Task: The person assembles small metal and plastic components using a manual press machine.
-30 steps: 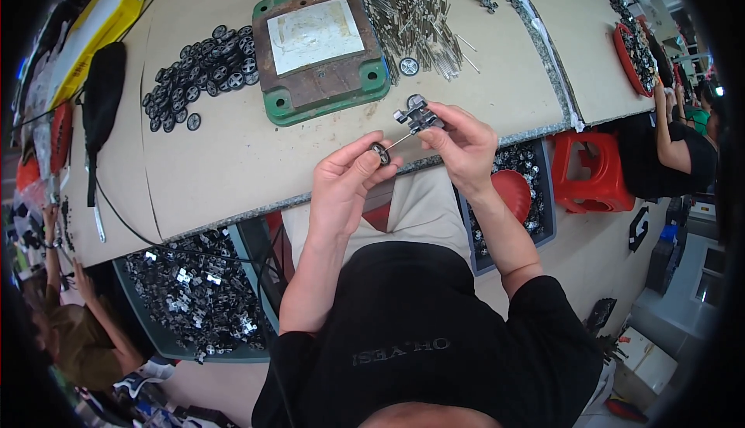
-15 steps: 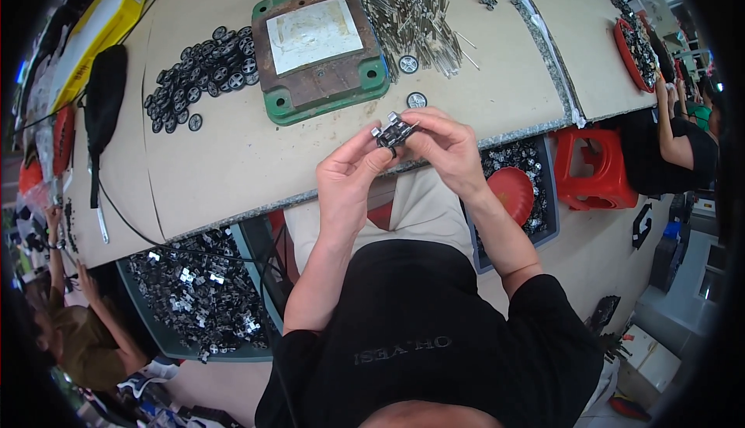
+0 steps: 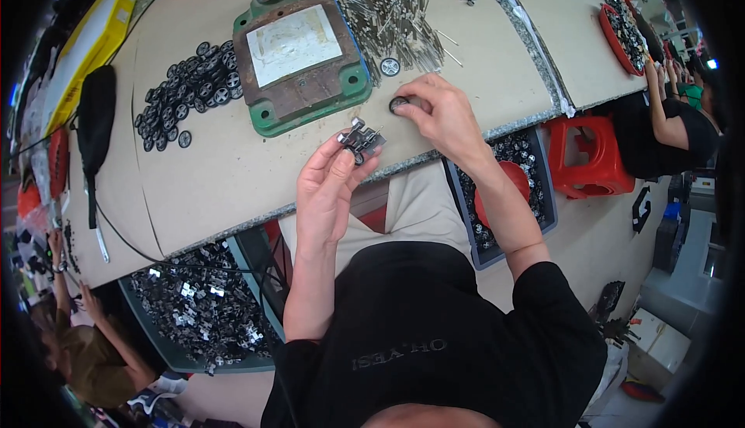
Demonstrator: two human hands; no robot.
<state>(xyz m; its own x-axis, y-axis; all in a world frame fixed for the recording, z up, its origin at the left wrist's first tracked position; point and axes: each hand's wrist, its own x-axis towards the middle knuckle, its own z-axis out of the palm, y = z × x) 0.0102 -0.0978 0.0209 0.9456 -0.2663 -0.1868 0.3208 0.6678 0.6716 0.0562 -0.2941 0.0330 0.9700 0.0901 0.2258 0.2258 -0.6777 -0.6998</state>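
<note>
Over the flat beige desk (image 3: pixel 209 180), the left grip (image 3: pixel 326 183) pinches a small black-and-silver part (image 3: pixel 363 137), one round black wheel (image 3: pixel 358 157) seemingly on (its thin silver rod (image 3: pixel 379 131) looks bare-tipped), the right grip (image 3: pixel 444 114) pinching a loose black wheel (image 3: pixel 397 104).

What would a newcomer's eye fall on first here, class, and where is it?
Probably the green-and-brown machine base on the workbench, between piled black wheels on its left and thin metal rods on its right. Nearer the edge, the left hand holds a small dark chassis; the right hand touches a single wheel. A red stool stands out at right.
</note>
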